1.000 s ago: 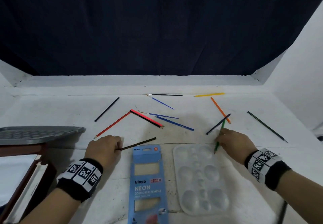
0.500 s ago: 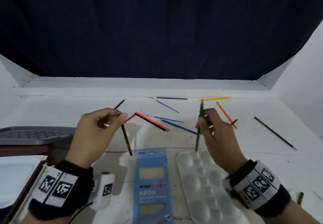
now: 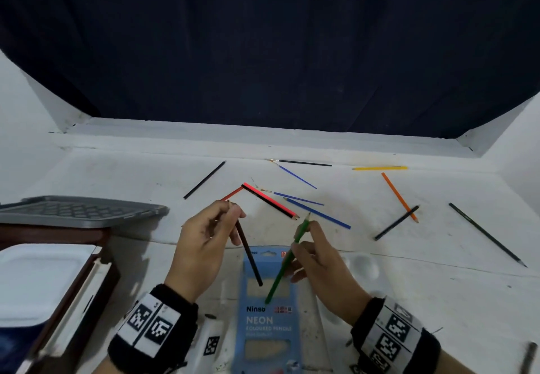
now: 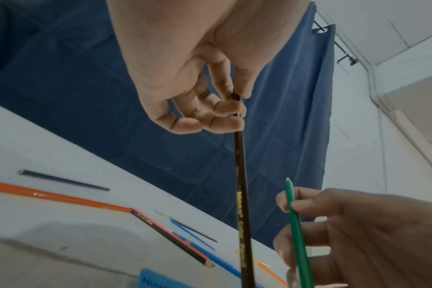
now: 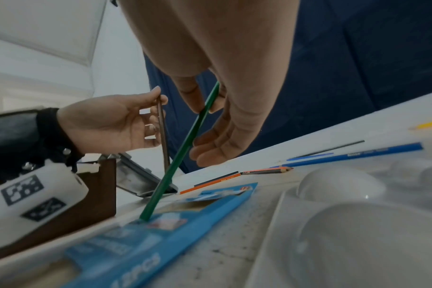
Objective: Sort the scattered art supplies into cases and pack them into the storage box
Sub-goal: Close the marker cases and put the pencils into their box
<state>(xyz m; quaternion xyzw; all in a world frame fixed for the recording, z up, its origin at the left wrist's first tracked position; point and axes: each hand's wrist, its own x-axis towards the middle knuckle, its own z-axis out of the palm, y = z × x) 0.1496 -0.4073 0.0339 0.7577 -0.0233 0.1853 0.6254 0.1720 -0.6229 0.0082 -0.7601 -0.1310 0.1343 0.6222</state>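
We see left hand (image 3: 201,245) pinching brown pencil (image 3: 248,254), right hand (image 3: 318,262) pinching green pencil (image 3: 285,262), both above blue case (image 3: 267,315).

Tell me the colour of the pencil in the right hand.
Green pencil, pinched by the right hand; the right wrist view shows it best.

pencil case (image 3: 267,319) left of palette (image 3: 363,265), loose pencils (image 3: 318,213) behind both

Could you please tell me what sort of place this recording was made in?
Probably a makeshift recording setup, not a studio: a worn white table against a dark blue curtain, strewn with loose coloured pencils, a Ninso pencil case and a white paint palette.
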